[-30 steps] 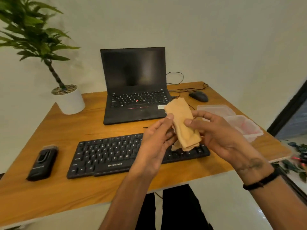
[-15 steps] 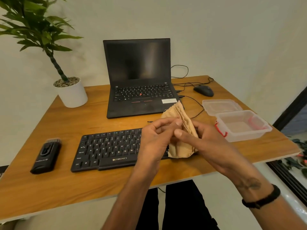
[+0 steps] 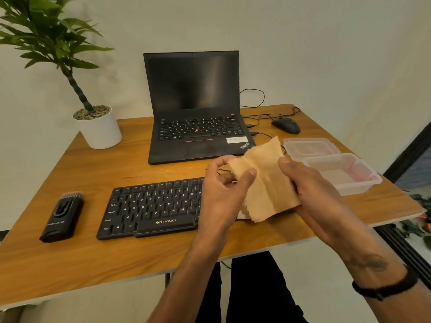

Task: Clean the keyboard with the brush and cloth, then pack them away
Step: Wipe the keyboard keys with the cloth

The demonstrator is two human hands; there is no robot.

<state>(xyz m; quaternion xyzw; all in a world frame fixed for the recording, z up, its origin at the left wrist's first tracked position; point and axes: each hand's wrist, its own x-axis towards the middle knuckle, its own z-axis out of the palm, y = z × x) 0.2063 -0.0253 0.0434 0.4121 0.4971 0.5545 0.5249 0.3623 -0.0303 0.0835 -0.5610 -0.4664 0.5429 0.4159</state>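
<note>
A tan cloth (image 3: 265, 180) is held up above the right end of the black keyboard (image 3: 151, 206). My left hand (image 3: 221, 194) pinches its left edge between thumb and fingers. My right hand (image 3: 312, 194) grips its right side from behind. The cloth is partly unfolded and hides the keyboard's right end. The black cleaning brush (image 3: 63, 215) lies flat on the wooden desk (image 3: 70, 264), left of the keyboard, bristles pointing away from me. A clear plastic container (image 3: 342, 176) stands open at the right, with its lid (image 3: 310, 148) just behind it.
A black laptop (image 3: 196, 127) stands open behind the keyboard. A mouse (image 3: 285, 125) and cables lie at the back right. A potted plant in a white pot (image 3: 99, 129) stands at the back left. The desk's right edge is close to the container.
The cloth was a narrow folded strip between both hands; now my hands have drawn apart and it is spread wider. The view has tilted slightly.
</note>
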